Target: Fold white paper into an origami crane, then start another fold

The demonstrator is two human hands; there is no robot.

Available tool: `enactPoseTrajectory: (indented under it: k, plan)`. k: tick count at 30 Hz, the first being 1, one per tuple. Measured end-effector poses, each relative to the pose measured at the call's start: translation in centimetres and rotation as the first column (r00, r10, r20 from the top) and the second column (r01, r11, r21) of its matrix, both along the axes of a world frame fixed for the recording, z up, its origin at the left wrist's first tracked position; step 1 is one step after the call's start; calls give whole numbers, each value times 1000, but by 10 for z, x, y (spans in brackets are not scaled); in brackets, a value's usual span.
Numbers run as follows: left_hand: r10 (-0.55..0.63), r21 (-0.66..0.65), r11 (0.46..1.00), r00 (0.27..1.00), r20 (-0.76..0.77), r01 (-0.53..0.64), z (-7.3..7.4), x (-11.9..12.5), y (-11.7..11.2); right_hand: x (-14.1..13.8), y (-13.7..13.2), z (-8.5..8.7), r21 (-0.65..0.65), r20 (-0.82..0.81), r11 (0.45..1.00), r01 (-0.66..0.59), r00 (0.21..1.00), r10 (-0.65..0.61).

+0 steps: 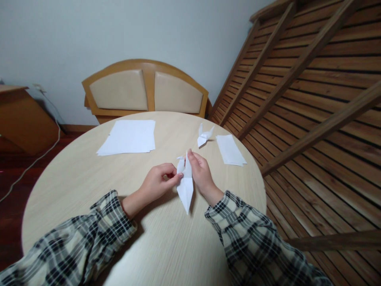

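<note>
Between my two hands is a white folded paper crane (185, 190), its long pointed end aimed toward me and two narrow upright points at the far end. One of those points has a small bent tip. My left hand (159, 180) pinches the crane's left side between thumb and fingers. On the other side, my right hand (202, 172) grips the right narrow point, thumb near its top. Beyond my right hand stands another paper crane (203, 138), its points spread upward.
A stack of large white paper sheets (129, 137) lies at the table's far left. Smaller paper pieces (229, 150) lie at the right edge of the round wooden table (74, 178). A slatted wooden panel (312, 119) leans close on the right. A padded headboard (150, 87) stands behind.
</note>
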State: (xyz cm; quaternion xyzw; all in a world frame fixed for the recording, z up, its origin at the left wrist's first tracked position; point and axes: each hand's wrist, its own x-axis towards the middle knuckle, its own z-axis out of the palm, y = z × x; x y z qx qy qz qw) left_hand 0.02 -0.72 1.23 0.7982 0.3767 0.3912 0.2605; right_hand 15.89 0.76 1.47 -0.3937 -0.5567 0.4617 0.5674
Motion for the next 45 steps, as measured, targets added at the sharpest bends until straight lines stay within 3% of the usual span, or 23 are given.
enactPoseTrajectory:
  k: [8, 17, 23, 29, 34, 37, 41, 45]
  plan:
    - [-27, -37, 999, 1000, -10, 26, 3, 2, 0, 3, 1, 0, 122, 64, 983, 139, 987, -147]
    - [-37, -21, 999, 999, -1, 37, 0, 0, 1, 1, 2, -2, 93, 70, 992, 83, 993, -90]
    - [-21, 0, 1000, 1000, 22, 21, 2, -2, 0, 3, 4, 0, 125, 34, 986, 111, 993, -116]
    - [65, -68, 996, 991, 116, -57, 6, -5, 4, -1, 2, -1, 107, 42, 994, 7, 999, -12]
    - [218, -128, 973, 949, 227, -193, 6, -6, 11, 1, 7, -5, 272, 134, 948, 166, 969, -208]
    - [276, -154, 957, 938, 211, -247, 4, -6, 14, 2, 10, -7, 290, 106, 927, 236, 955, -276]
    - [167, -244, 959, 982, 88, -141, 2, -5, 14, 0, 8, -4, 220, 31, 945, 240, 967, -253]
    - [144, -254, 963, 967, 210, -89, 0, -3, 13, -1, 2, -1, 183, 0, 971, 155, 987, -158]
